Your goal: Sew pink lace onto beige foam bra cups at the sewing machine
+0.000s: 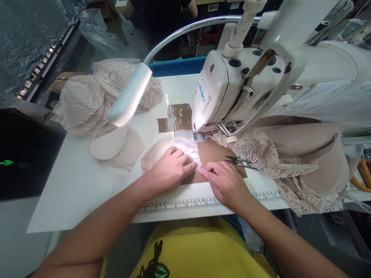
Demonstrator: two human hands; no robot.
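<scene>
My left hand (173, 166) presses on a pale pink lace-edged fabric piece (188, 146) beside the sewing machine's presser foot (198, 136). Its fingers are curled, with the thumb at the lace edge. My right hand (225, 180) meets it there, the index fingertip and thumb pinching the near corner of the same piece. Dark thread snips (242, 162) lie just beyond my right knuckles, apparently on the brown plate (213, 152); whether the fingers touch them I cannot tell. The needle is hard to make out.
The white sewing machine (214, 88) overhangs the table (72, 181). A lamp (130, 94) hangs to the left. Lace fabric is heaped at left (87, 96) and right (313, 162). A beige cup-shaped pad (108, 144) lies at left. A ruler strip (185, 204) runs along the front. Another person (162, 27) is opposite.
</scene>
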